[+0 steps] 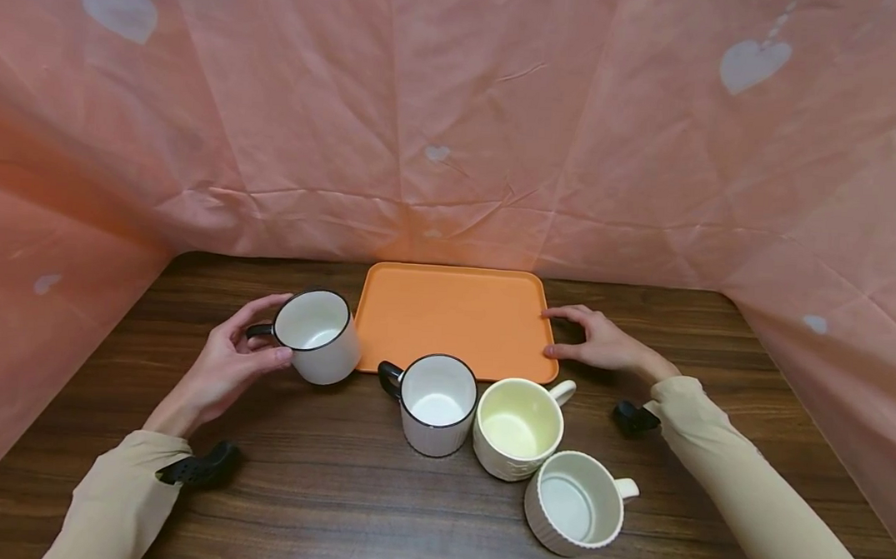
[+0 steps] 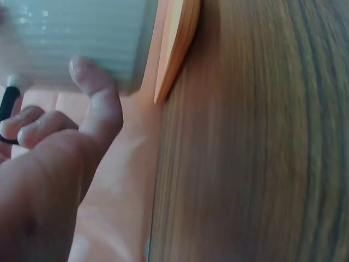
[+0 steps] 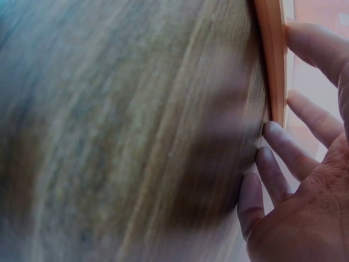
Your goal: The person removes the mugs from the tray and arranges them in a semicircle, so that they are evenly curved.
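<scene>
At the tray's left edge, my left hand (image 1: pixel 238 345) grips a white mug (image 1: pixel 328 353) with a black rim and black handle. Its thumb presses the ribbed side (image 2: pixel 82 38), while other fingers curl by the handle. The mug appears raised off the table and tilts slightly. An orange rectangular tray (image 1: pixel 450 317) lies flat against the back. On its right rim (image 3: pixel 275 65) rest the thumb and index finger of my right hand (image 1: pixel 591 340), spread apart; the other fingertips reach down to the tabletop.
In front of the tray stand a second black-rimmed white mug (image 1: pixel 435 436), a pale yellow mug (image 1: pixel 511 466) and a ribbed off-white cup (image 1: pixel 557 530), in a diagonal row. The wood table (image 1: pixel 319 491) is enclosed by pink cloth (image 1: pixel 486 89) at back and sides.
</scene>
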Demonstrator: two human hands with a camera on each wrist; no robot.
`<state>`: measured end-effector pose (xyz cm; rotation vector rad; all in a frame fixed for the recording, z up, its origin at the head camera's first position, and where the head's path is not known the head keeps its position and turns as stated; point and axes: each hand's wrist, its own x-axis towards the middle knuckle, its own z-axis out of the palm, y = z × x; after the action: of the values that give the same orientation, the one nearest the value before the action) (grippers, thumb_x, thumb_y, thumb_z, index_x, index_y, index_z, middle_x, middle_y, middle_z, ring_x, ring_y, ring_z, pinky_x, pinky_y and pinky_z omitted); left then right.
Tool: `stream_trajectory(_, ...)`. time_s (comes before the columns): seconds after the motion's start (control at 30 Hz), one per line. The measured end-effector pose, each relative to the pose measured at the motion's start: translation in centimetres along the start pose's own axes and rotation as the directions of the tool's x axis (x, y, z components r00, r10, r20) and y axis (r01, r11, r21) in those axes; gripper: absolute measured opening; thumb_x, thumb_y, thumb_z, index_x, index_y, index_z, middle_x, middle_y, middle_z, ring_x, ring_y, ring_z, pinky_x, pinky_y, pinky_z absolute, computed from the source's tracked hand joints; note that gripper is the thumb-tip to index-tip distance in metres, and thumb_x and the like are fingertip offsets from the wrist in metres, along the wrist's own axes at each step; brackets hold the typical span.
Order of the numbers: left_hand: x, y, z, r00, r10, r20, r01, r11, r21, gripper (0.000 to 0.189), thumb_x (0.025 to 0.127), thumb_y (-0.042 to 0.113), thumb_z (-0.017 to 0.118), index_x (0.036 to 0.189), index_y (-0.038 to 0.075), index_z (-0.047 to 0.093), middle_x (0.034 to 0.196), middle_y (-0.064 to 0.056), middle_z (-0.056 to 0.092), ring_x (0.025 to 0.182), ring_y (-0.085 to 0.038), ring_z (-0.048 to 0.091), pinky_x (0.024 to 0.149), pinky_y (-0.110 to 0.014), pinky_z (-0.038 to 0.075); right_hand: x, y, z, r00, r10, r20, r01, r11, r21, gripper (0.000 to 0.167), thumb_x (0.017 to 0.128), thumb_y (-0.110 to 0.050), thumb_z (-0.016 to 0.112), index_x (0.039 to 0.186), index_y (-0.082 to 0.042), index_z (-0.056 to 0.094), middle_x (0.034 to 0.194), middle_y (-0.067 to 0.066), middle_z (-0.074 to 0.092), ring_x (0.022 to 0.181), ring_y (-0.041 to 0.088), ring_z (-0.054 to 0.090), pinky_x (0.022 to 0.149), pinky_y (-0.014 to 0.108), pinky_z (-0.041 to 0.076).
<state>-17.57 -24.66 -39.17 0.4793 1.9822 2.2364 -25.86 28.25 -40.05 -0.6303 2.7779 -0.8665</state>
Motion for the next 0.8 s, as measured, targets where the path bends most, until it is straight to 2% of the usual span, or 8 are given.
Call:
stream_trajectory(0.1,-0.3,0.0,-0.3,0.999,0.019,0.043,-0.019,1.0,-0.016,0.068,0.091,-0.015,0.064,0.149,0.017,0.048,0.132,0.003,0.053,0.102,-0.008,0.068,0.081,-0.025,0.06,0.0,-0.1,-0.1,1.0,-0.005,-0.002,0.005,1.0,0.001,0.062,0.091,-0.03,0.079,0.145,-0.009,0.056,0.148,0.027,0.047,0.137,0.047,0.045,0.112,0.067,0.036)
stream_trajectory(0.23,-0.7,-0.1,-0.5,0.996,0.015,0.086,-0.015,1.0,0.002,0.068,0.091,-0.015,0.064,0.149,0.016,0.048,0.131,0.003,0.056,0.103,-0.01,0.068,0.083,-0.024,0.06,0.0,-0.1,-0.1,1.0,-0.001,-0.001,0.001,1.0,0.003,0.063,0.091,-0.03,0.079,0.145,-0.009,0.055,0.148,0.027,0.047,0.138,0.047,0.045,0.112,0.067,0.036)
stream_trajectory(0.57,-1.3,-0.2,-0.2,0.981,0.011,0.196,-0.04,0.989,0.144,0.066,0.09,-0.01,0.069,0.148,0.016,0.05,0.132,0.006,0.059,0.101,-0.013,0.068,0.083,-0.026,0.059,-0.1,0.1,-0.1,1.0,-0.002,-0.003,0.002,1.0,0.0,0.063,0.091,-0.03,0.079,0.145,-0.008,0.056,0.148,0.027,0.048,0.137,0.046,0.045,0.112,0.066,0.036)
stream_trajectory(0.7,-1.3,-0.3,0.1,0.969,0.002,0.248,-0.042,0.987,0.158,0.065,0.089,-0.008,0.071,0.147,0.016,0.051,0.132,0.006,0.061,0.098,-0.014,0.068,0.08,-0.027,0.059,0.0,0.1,-0.1,1.0,-0.004,-0.002,0.004,1.0,0.002,0.062,0.091,-0.029,0.079,0.145,-0.009,0.056,0.148,0.027,0.047,0.137,0.046,0.045,0.112,0.067,0.036)
stream_trajectory(0.8,-1.2,-0.3,0.4,0.955,-0.006,0.298,-0.037,0.99,0.139,0.064,0.089,-0.006,0.072,0.146,0.017,0.052,0.133,0.005,0.061,0.097,-0.015,0.069,0.079,-0.028,0.059,0.0,0.1,-0.1,1.0,-0.003,0.0,0.003,1.0,0.005,0.063,0.091,-0.03,0.078,0.145,-0.009,0.055,0.149,0.027,0.047,0.138,0.047,0.044,0.112,0.067,0.035)
